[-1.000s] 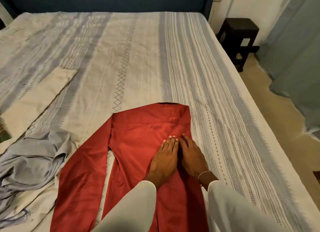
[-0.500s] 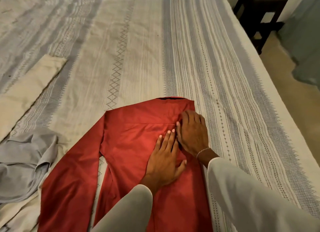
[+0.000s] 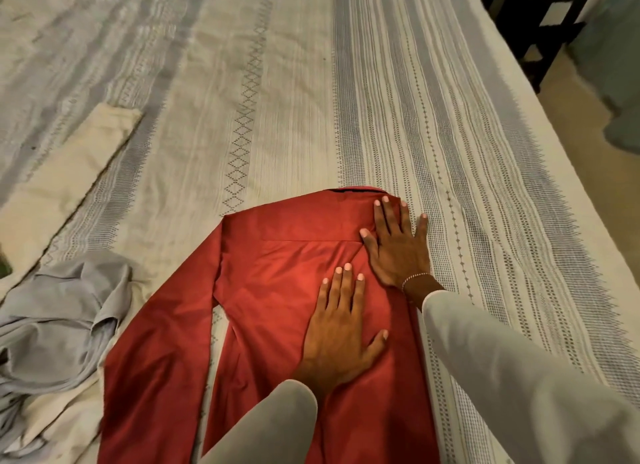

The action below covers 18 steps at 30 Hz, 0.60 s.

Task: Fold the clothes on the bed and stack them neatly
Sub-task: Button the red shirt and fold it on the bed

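Both flat, fingers spread: left hand [image 3: 341,339] pinning red shirt [image 3: 277,290]; right hand [image 3: 398,245] best swept outward, smoothing far shoulder fold.

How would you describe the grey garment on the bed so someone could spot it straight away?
On the striped bedspread, look left of the red shirt that both hands press flat. The grey garment lies there in a crumpled heap at the left edge. Unlike the smooth red shirt and the flat cream cloth, it is bunched and wrinkled.
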Available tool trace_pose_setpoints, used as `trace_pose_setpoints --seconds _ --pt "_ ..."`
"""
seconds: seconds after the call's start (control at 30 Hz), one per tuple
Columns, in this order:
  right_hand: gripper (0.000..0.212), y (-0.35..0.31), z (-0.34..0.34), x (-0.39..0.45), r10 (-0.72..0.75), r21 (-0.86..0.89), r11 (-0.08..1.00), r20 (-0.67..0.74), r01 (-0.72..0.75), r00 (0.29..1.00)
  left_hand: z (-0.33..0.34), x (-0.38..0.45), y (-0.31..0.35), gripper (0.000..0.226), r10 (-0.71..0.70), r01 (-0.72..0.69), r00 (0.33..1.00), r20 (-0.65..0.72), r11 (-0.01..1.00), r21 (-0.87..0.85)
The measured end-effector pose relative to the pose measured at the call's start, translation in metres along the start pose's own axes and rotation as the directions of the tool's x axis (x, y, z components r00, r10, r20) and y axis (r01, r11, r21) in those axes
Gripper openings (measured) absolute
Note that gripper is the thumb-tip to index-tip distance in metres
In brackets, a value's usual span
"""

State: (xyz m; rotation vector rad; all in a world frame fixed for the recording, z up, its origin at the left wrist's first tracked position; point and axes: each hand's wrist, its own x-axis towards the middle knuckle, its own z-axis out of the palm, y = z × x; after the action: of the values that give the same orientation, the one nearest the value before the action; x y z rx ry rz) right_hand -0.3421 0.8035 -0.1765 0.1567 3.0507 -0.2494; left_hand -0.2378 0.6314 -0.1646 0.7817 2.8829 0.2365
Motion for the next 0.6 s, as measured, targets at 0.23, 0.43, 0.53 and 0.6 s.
trace_pose_setpoints --seconds 0.23,0.43,0.53,0.6 --pt "0.078 -0.023 -0.02 -0.029 -0.018 -0.012 1.0 -0.082 0.018 0.996 -0.015 -0.008 -0.023 0.073 -0.034 0.016 0.995 -0.089 0.981 -0.191" --pt "0.053 -0.078 -0.017 -0.112 -0.276 0.093 0.948 -0.233 0.304 0.933 -0.027 -0.069 -0.089 0.042 -0.294 0.276 0.915 -0.276 0.956 -0.104" --pt "0.033 -0.111 -0.012 -0.15 -0.434 0.122 0.87 -0.271 0.478 0.859 -0.028 -0.11 -0.111 0.033 -0.483 0.485 0.859 -0.172 0.874 -0.032" --pt "0.02 -0.136 -0.009 -0.177 -0.516 0.125 0.821 -0.254 0.557 0.818 -0.025 -0.138 -0.118 0.041 -0.575 0.572 0.811 -0.108 0.818 -0.061"
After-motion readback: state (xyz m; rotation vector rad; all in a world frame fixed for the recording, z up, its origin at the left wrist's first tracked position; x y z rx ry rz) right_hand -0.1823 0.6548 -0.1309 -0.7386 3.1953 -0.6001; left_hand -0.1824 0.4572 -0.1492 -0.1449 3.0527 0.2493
